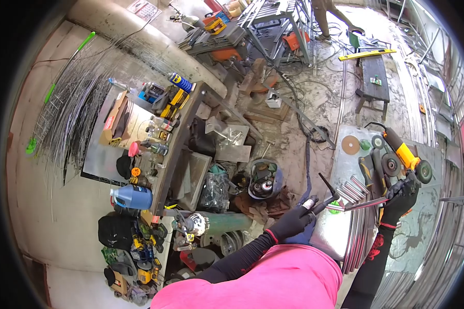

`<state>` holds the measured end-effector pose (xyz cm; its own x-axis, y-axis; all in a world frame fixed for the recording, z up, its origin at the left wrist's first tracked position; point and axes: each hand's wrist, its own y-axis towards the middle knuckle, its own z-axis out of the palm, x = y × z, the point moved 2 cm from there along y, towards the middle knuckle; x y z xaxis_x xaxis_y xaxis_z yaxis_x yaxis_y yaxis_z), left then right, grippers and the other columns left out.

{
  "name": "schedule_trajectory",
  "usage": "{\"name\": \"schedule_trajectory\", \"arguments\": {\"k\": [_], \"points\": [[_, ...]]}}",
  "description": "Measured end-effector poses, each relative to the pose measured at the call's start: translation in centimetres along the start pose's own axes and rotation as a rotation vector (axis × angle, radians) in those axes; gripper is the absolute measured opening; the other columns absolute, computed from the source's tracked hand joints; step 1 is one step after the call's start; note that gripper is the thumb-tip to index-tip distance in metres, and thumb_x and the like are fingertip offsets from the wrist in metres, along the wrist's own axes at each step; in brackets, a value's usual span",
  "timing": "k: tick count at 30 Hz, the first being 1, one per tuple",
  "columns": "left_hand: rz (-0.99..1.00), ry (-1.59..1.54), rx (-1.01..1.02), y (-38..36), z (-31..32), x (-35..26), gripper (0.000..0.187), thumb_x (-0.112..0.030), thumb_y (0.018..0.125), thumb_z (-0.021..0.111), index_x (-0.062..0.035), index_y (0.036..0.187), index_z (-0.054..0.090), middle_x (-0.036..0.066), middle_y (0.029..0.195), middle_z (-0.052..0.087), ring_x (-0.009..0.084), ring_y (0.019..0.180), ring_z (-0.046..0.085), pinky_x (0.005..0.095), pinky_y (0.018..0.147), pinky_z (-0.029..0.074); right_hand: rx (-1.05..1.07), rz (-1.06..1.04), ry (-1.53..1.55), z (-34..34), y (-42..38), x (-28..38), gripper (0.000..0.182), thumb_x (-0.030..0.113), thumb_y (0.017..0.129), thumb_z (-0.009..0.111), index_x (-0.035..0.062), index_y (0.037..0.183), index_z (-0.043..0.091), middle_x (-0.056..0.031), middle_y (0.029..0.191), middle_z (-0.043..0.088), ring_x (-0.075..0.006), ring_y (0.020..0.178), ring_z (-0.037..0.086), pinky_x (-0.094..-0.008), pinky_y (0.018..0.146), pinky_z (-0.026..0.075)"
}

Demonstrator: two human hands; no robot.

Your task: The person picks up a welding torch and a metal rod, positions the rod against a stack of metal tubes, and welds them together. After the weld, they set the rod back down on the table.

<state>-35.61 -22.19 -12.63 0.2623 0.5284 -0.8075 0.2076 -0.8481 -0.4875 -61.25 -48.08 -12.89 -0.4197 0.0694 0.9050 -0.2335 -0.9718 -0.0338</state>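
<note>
- The left hand (293,222), gloved in black, is closed around the grip of a welding torch (318,202); the dark nozzle sticks out past the fingers, up and toward the right hand.
- The right hand (401,198), also gloved, is curled shut on the far end of a thin metal rod (363,205), pinching it near the knuckles.
- The rod lies between the two hands, its long axis running almost level from the right hand across toward the torch tip, with the free end pointing at the left hand and sitting just beside the nozzle.
- Below the rod, near both hands, a bundle of metal tubes (351,191) rests on the steel worktable (345,154), their long axes slanting away from the person.
- Just beyond the right hand sits a yellow angle grinder (404,154), with loose grinding discs (351,144) further off to its left.
- To do this well, it seems wise to steady the rod with the right hand low, keep the torch tip close to the rod's free end, and keep the wrists braced so neither drifts.
</note>
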Motion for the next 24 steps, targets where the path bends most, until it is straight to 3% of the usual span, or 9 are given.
{"name": "schedule_trajectory", "arguments": {"k": [5,9,15,24], "points": [[-0.094,-0.002,0.049,0.1,-0.4,-0.7,0.065,-0.032,0.107,0.059,-0.0094,0.164,0.036,0.004,0.087,0.066,0.0119,0.064,0.063,0.0312,0.058,0.053,0.017,0.026,0.047,-0.6,0.4,-0.7,0.025,0.020,0.106,0.059,0.0054,0.125,0.063,0.0038,0.068,0.045,-0.0061,0.048,0.041,-0.0248,0.041,0.033],[-0.052,0.008,0.036,0.2,-0.3,-0.1,0.067,-0.033,0.107,0.060,-0.0086,0.164,0.036,0.004,0.087,0.066,0.0118,0.065,0.063,0.0310,0.058,0.053,0.011,0.053,0.092,-0.5,0.1,-0.4,0.026,0.020,0.105,0.058,0.0051,0.127,0.062,0.0036,0.070,0.046,-0.0061,0.049,0.042,-0.0249,0.042,0.033],[-0.056,-0.016,0.033,0.1,-0.4,-0.1,0.069,-0.033,0.106,0.060,-0.0084,0.165,0.033,0.005,0.088,0.067,0.0118,0.066,0.064,0.0307,0.058,0.054,0.045,0.033,0.081,-1.2,0.0,-0.7,0.028,0.021,0.105,0.059,0.0052,0.128,0.062,0.0034,0.070,0.046,-0.0068,0.051,0.042,-0.0253,0.042,0.033],[-0.078,0.039,0.060,0.2,-0.6,-0.2,0.060,-0.033,0.106,0.060,-0.0037,0.156,0.046,0.005,0.088,0.067,0.0130,0.067,0.065,0.0317,0.057,0.054,0.036,-0.017,0.042,-1.4,-1.2,0.4,0.030,0.030,0.106,0.065,0.0044,0.121,0.063,0.0033,0.063,0.045,-0.0074,0.046,0.041,-0.0260,0.041,0.032]]}}
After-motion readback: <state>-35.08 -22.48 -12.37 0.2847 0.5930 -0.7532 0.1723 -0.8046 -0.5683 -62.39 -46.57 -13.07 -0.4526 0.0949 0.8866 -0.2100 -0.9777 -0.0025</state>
